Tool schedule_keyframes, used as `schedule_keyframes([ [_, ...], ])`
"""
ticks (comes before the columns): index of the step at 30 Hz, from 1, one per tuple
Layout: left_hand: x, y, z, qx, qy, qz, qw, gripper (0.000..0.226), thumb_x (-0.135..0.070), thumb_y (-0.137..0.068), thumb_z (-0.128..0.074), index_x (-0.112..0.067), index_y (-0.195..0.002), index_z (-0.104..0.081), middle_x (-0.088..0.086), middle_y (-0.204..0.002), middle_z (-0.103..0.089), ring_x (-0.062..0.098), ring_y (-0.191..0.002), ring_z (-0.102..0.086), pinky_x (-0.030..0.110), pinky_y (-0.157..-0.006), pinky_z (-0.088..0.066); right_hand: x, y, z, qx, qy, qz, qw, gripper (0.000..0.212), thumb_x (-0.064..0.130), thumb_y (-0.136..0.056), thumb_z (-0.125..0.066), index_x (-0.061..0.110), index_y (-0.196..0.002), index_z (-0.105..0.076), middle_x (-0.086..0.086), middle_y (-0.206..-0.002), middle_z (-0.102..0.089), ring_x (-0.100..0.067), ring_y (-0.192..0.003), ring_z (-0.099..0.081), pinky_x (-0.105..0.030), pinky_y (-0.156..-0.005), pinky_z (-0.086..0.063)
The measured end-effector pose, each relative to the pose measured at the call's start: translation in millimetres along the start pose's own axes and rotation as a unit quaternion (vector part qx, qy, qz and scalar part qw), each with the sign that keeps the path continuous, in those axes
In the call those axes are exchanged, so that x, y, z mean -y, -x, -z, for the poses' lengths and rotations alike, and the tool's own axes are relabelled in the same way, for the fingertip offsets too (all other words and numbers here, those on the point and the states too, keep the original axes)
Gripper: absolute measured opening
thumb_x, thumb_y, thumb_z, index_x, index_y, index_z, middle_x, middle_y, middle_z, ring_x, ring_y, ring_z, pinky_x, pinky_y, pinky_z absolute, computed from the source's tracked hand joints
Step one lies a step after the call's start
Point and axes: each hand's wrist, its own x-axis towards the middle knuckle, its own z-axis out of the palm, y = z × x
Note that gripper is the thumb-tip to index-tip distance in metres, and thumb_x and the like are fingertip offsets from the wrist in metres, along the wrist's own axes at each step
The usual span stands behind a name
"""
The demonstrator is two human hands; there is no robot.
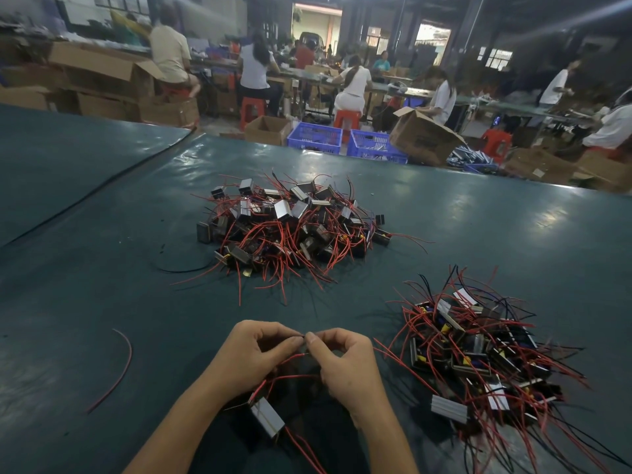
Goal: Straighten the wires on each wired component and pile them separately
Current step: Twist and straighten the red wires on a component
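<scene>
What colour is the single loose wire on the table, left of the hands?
The loose wire is red; the head view shows it.

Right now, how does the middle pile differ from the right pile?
The middle pile lies farther away and shows almost only red wires. The right pile lies beside the right hand and mixes red with black wires. Both hold boxy wired components.

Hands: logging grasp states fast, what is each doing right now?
Left hand: pinching the wires of the wired component.
Right hand: pinching the same wires.
</scene>
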Motion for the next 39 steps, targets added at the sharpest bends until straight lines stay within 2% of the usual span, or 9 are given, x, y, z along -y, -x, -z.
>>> schedule_keyframes([
  [7, 0, 0, -1, 0.009, 0.033, 0.01, 0.999, 0.014, -0.018, -0.085, -0.073, -0.03, -0.09, -0.078, -0.005, -0.083, -0.076, 0.013, -0.08, -0.073, 0.024, -0.073, -0.057, -6, -2, -2, -0.021, 0.053, 0.009, 0.998, 0.021, 0.029, -0.087, -0.068, 0.018, -0.07, -0.072, 0.006, -0.071, -0.073, -0.006, -0.067, -0.067, -0.023, -0.066, -0.054],
  [10, 1, 0, -3, 0.006, 0.023, 0.006, 1.0, 0.017, -0.016, -0.086, -0.072, -0.03, -0.09, -0.079, -0.005, -0.08, -0.076, 0.01, -0.075, -0.072, 0.019, -0.068, -0.054, -5, -2, -1, -0.021, 0.024, -0.012, 0.999, 0.019, 0.025, -0.086, -0.069, 0.016, -0.07, -0.072, 0.002, -0.067, -0.072, -0.005, -0.055, -0.06, -0.022, -0.053, -0.047],
  [12, 2, 0, -5, -0.005, 0.015, 0.007, 1.0, 0.016, -0.016, -0.086, -0.072, -0.031, -0.089, -0.079, 0.001, -0.072, -0.073, 0.01, -0.063, -0.067, 0.02, -0.061, -0.05, -5, -1, 0, -0.016, -0.012, -0.025, 0.999, 0.017, 0.021, -0.085, -0.071, 0.015, -0.069, -0.071, 0.003, -0.059, -0.067, -0.002, -0.045, -0.053, -0.017, -0.044, -0.039],
  [14, 3, -1, -5, -0.014, 0.021, 0.019, 1.0, 0.014, -0.02, -0.087, -0.071, -0.031, -0.088, -0.079, 0.008, -0.067, -0.069, 0.012, -0.055, -0.061, 0.023, -0.056, -0.048, -3, 0, 1, -0.016, -0.031, -0.012, 0.999, 0.013, 0.018, -0.084, -0.072, 0.014, -0.071, -0.071, 0.004, -0.057, -0.066, -0.006, -0.04, -0.052, -0.017, -0.041, -0.038],
  [18, 5, -1, -4, -0.003, 0.035, 0.037, 0.999, 0.014, -0.022, -0.091, -0.066, -0.028, -0.086, -0.078, 0.01, -0.064, -0.068, 0.014, -0.053, -0.06, 0.025, -0.055, -0.048, -2, 1, 0, -0.019, -0.009, 0.061, 0.998, 0.007, 0.018, -0.086, -0.072, 0.019, -0.078, -0.073, 0.004, -0.071, -0.073, -0.01, -0.049, -0.062, -0.02, -0.051, -0.048],
  [21, 5, -2, -3, 0.001, 0.046, 0.044, 0.998, 0.014, -0.021, -0.091, -0.066, -0.026, -0.084, -0.077, 0.006, -0.065, -0.069, 0.015, -0.055, -0.063, 0.025, -0.057, -0.05, -6, 0, -3, -0.022, 0.035, 0.075, 0.996, 0.012, 0.022, -0.088, -0.069, 0.024, -0.076, -0.07, 0.008, -0.072, -0.072, -0.006, -0.056, -0.064, -0.019, -0.056, -0.048],
  [27, 5, -2, -3, -0.017, 0.064, 0.029, 0.997, 0.006, -0.026, -0.084, -0.071, -0.027, -0.087, -0.077, 0.008, -0.07, -0.072, 0.019, -0.059, -0.068, 0.024, -0.059, -0.053, -12, -1, -4, -0.035, 0.073, 0.079, 0.994, 0.013, 0.029, -0.09, -0.067, 0.027, -0.077, -0.067, 0.01, -0.075, -0.07, -0.01, -0.065, -0.065, -0.036, -0.066, -0.057],
  [34, 5, -2, -2, -0.007, 0.068, 0.039, 0.997, 0.009, -0.017, -0.087, -0.07, -0.022, -0.083, -0.077, 0.011, -0.071, -0.072, 0.024, -0.06, -0.066, 0.031, -0.059, -0.054, -14, 0, -2, -0.056, 0.134, 0.147, 0.978, 0.009, 0.033, -0.089, -0.067, 0.033, -0.08, -0.067, 0.018, -0.077, -0.068, -0.006, -0.069, -0.065, -0.019, -0.061, -0.051],
  [39, -2, 1, 1, 0.032, 0.095, 0.024, 0.995, 0.012, -0.027, -0.08, -0.071, -0.022, -0.088, -0.077, 0.005, -0.072, -0.073, 0.014, -0.06, -0.067, 0.022, -0.06, -0.053, -11, -1, -2, -0.051, 0.095, 0.155, 0.982, 0.009, 0.025, -0.088, -0.07, 0.027, -0.08, -0.069, 0.014, -0.076, -0.07, -0.007, -0.068, -0.065, -0.017, -0.06, -0.048],
])
